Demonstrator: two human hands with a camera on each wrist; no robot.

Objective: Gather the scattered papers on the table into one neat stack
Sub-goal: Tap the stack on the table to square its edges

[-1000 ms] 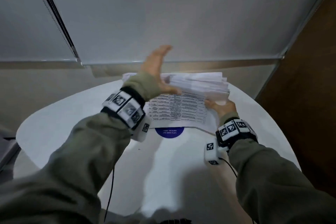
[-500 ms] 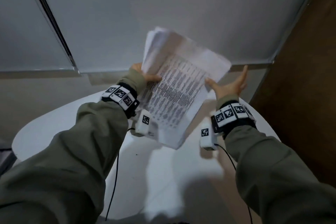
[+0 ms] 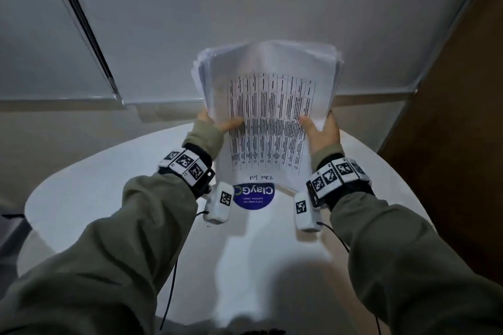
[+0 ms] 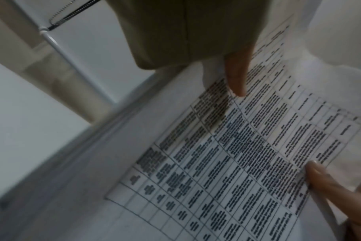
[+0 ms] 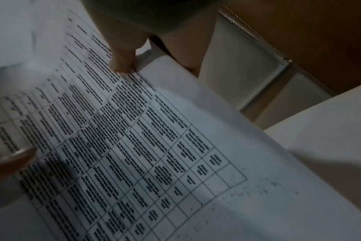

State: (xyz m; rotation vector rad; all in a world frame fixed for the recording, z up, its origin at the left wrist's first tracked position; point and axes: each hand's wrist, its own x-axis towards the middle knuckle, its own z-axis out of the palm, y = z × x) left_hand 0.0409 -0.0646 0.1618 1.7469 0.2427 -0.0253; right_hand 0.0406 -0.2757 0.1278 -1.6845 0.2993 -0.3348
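Note:
A thick stack of white papers stands upright on its short edge over the white table, a printed table of text facing me. My left hand grips the stack's left edge, thumb on the front sheet. Gripping the right edge is my right hand, its thumb also on the front. The left wrist view shows the printed sheet with my left thumb pressed on it. In the right wrist view the same sheet is held under my right thumb. The stack's top edges look uneven.
A round blue sticker lies on the table just under the stack's bottom edge. Grey wall panels rise behind the table, and a brown wooden panel stands at the right. The table's rim curves at the left.
The stack was lying on the table a second ago. Both hands have lifted it, turned it from tilted to upright, and closed on its two side edges.

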